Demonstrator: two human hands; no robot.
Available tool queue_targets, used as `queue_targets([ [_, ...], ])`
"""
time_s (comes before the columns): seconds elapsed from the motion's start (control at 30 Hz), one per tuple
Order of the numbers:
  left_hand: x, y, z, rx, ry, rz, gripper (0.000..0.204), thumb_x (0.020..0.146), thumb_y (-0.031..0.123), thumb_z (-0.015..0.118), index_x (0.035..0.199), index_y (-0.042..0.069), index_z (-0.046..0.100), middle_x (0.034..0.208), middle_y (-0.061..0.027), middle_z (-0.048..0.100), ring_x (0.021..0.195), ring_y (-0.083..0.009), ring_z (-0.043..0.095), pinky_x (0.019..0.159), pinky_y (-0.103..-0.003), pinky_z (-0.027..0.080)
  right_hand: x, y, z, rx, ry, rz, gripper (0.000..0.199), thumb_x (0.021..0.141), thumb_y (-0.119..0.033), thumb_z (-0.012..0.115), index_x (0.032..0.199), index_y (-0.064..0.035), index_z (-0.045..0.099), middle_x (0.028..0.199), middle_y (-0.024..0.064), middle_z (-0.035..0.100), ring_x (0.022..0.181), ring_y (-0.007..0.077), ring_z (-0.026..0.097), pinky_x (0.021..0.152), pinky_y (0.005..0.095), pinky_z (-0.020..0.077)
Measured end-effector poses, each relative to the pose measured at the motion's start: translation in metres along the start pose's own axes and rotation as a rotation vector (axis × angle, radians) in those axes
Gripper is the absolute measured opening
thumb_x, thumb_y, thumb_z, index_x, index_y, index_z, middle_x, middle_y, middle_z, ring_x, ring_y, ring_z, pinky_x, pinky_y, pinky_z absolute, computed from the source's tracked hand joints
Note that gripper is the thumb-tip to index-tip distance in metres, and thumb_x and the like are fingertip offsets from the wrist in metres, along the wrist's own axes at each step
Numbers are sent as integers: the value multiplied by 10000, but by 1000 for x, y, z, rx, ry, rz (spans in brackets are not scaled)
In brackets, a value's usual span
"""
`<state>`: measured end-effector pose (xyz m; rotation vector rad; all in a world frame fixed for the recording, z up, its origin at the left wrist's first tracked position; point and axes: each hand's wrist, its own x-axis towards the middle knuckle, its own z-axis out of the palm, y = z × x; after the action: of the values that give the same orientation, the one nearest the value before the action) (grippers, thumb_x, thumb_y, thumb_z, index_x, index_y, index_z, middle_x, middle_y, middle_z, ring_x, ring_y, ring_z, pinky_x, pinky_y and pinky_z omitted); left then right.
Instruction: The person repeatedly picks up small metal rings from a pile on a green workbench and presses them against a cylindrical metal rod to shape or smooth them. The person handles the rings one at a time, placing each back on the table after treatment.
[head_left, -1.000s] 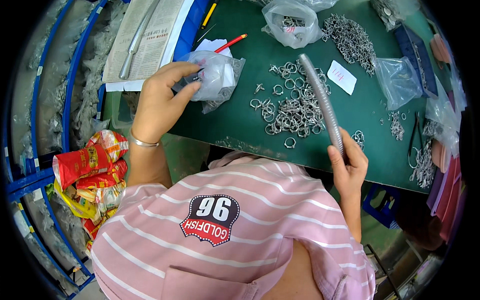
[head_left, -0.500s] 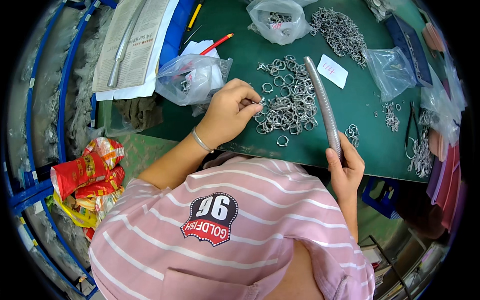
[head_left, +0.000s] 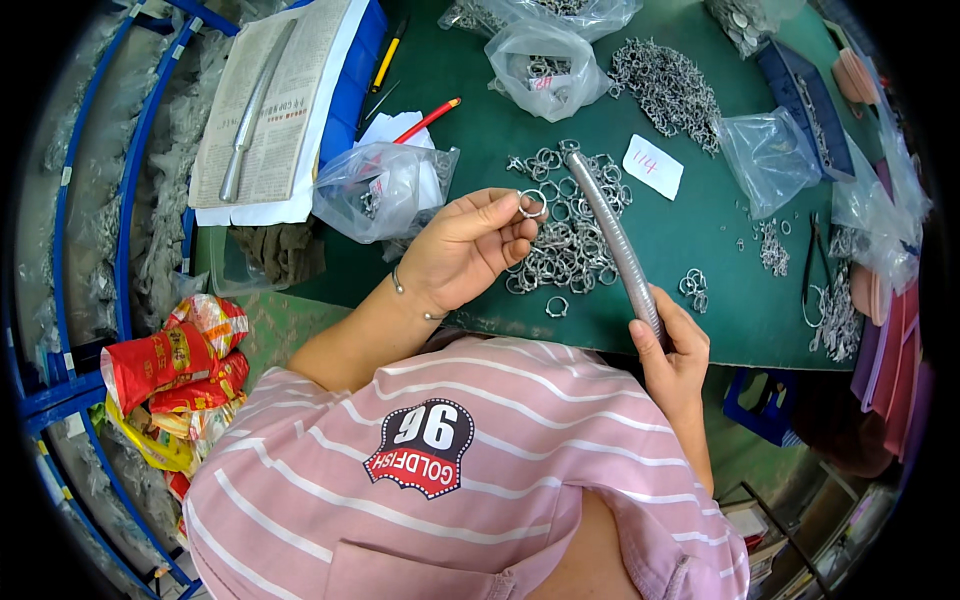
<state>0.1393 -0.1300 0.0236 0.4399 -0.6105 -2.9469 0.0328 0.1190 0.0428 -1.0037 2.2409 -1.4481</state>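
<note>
Between thumb and fingers, my left hand (head_left: 478, 240) pinches a silver ring (head_left: 532, 204), held up at the left edge of the ring pile. My right hand (head_left: 672, 352) grips the lower end of a grey metal ring mandrel (head_left: 622, 255), a tapered rod with fine marks along it. The mandrel slants up and left, its thin tip over the far part of the pile. That heap of silver rings (head_left: 570, 245) lies on the green table in front of me, partly hidden by the mandrel. One loose ring (head_left: 557, 307) sits at the near side of the heap.
A small ring cluster (head_left: 693, 289) lies right of the mandrel. Farther back are a paper label (head_left: 653, 167), a larger heap of metal pieces (head_left: 665, 92) and plastic bags (head_left: 548, 72). Pliers (head_left: 815, 260) lie right; another mandrel (head_left: 255, 110) rests on newspaper at left.
My left hand has lifted a ring from the pile and turned palm upward. My right hand has shifted left with the mandrel, whose tip is now lower and farther left.
</note>
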Motion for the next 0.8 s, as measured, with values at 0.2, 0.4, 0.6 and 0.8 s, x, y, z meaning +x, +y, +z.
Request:
queue_targets([
  [0.2, 3, 2, 3, -80, 3, 19, 253, 944, 97, 481, 1172, -5, 518, 1073, -152, 578, 868, -142, 600, 775, -235, 524, 0, 2, 4, -8, -30, -19, 361, 786, -73, 684, 1117, 40, 596, 749, 108, 594, 619, 150, 521, 575, 254, 418],
  [0.4, 5, 2, 3, -61, 2, 45, 196, 958, 120, 463, 1090, 8, 556, 1072, -167, 581, 857, -132, 613, 774, -233, 527, -1, 4, 5, 0, -29, -4, 357, 784, -76, 689, 1110, 40, 599, 744, 107, 593, 612, 148, 516, 569, 252, 416],
  [0.6, 6, 3, 7, 30, -13, 15, 167, 948, 189, 517, 988, 41, 582, 977, -109, 618, 842, -106, 608, 720, -209, 514, -1, 4, 7, -1, -26, 3, 355, 783, -78, 691, 1106, 39, 601, 740, 106, 590, 607, 148, 510, 565, 254, 414],
  [0.8, 12, -4, 0, 68, 83, 88, 166, 938, 185, 539, 942, 28, 593, 879, -76, 619, 814, -113, 610, 704, -217, 520, -2, 6, 10, 13, -19, -16, 356, 786, -83, 691, 1108, 39, 600, 743, 109, 594, 613, 148, 518, 566, 254, 416],
])
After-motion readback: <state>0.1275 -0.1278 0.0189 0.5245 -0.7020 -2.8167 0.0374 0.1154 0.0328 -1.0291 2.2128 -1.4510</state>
